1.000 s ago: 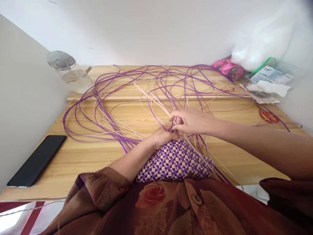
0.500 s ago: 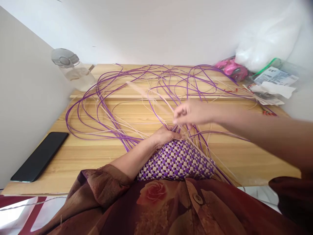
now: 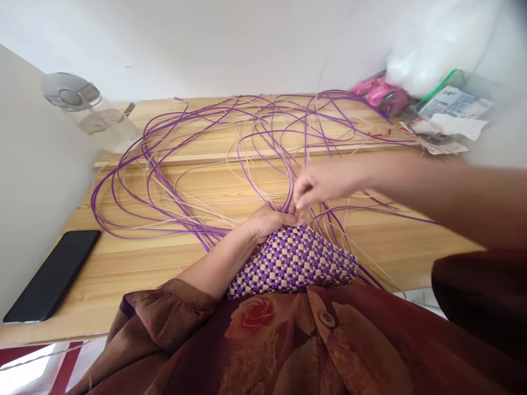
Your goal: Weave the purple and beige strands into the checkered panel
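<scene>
A woven piece in purple and cream checks rests against my body at the table's near edge. Long purple and cream strands run from it and loop across the table. My left hand grips the top edge of the weave, thumb on the near side, with strands passing by its fingers. Just above that edge is my right hand, its fingers curled in a pinch and slightly blurred. Thin strands pass close to its fingertips, but which of them it holds cannot be made out.
A black phone lies at the left of the wooden table. A clear bottle with a grey lid stands at the back left. At the back right sit a pink bundle, a white plastic bag and papers.
A pale strand that stretched up leftward from my right hand is no longer seen there. My left hand keeps its grip on the weave. The whole view has shifted and tilted slightly.
</scene>
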Tool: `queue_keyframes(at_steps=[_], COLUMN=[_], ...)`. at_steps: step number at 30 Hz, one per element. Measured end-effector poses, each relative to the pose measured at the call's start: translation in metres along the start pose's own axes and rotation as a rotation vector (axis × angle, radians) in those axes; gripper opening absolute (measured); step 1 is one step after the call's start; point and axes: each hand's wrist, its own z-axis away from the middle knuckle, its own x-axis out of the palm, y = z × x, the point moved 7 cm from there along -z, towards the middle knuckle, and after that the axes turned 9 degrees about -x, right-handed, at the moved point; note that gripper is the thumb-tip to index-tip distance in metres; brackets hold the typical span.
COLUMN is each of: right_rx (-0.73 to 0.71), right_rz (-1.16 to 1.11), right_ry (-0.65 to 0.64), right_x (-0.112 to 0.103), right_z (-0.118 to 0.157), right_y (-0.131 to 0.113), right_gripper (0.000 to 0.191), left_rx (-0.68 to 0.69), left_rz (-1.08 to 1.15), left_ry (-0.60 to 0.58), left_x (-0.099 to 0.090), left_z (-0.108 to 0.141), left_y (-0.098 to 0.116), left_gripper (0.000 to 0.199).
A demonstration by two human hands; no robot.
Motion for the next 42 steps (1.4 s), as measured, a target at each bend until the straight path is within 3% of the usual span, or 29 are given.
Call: queue_keyframes(at_steps=[2,7,10,14,18,21,28,31,33,36,39,42], right_rx=[-0.014,0.068,0.106,0.177,-0.093,-0.252,-0.383,-0.391,-0.320,-0.141,-0.027,-0.074], right_rz=[0.066,0.205,0.108,-0.159,-0.131,0.002,0.047,0.006,-0.002,0.006,0.071,0.095], right_ry=[-0.117,0.041,0.017,0.143,0.311,0.261,0.091,0.027,0.027,0.231,0.488,0.501], right_x=[0.014,0.003,0.017,0.037,0.030,0.030,0.043,0.044,0.041,0.021,0.007,0.025], right_z=[0.008,0.031,0.038,0.043,0.040,0.030,0.004,-0.003,-0.007,0.000,0.033,0.065], right_y=[-0.007,-0.004,0.008,0.024,0.005,-0.008,-0.008,-0.007,-0.004,0.003,-0.001,-0.015], right_gripper=[0.005,0.020,0.024,0.021,0.012,0.016,0.017,0.015,0.014,0.017,0.026,0.024], left_rx=[0.014,-0.088,-0.057,0.000,-0.002,0.019,0.058,0.067,0.028,-0.078,-0.200,-0.216], left_rz=[0.010,0.023,0.005,-0.016,-0.021,-0.043,0.020,0.107,0.154,0.173,0.163,0.172], left_ry=[-0.003,-0.007,-0.019,-0.027,-0.028,-0.009,-0.016,-0.012,-0.002,-0.012,-0.021,-0.042], left_x=[0.001,0.003,0.003,0.001,0.001,0.000,0.003,0.005,0.005,0.004,0.002,0.000], left_z=[0.002,0.005,0.004,0.001,0.000,0.000,0.003,0.004,0.003,0.003,0.004,0.004], left_y=[0.002,-0.004,-0.002,0.000,0.000,0.000,0.003,0.004,0.002,-0.005,-0.014,-0.015], left_gripper=[0.026,0.025,0.025,0.027,0.026,0.023,0.030,0.034,0.032,0.028,0.026,0.026])
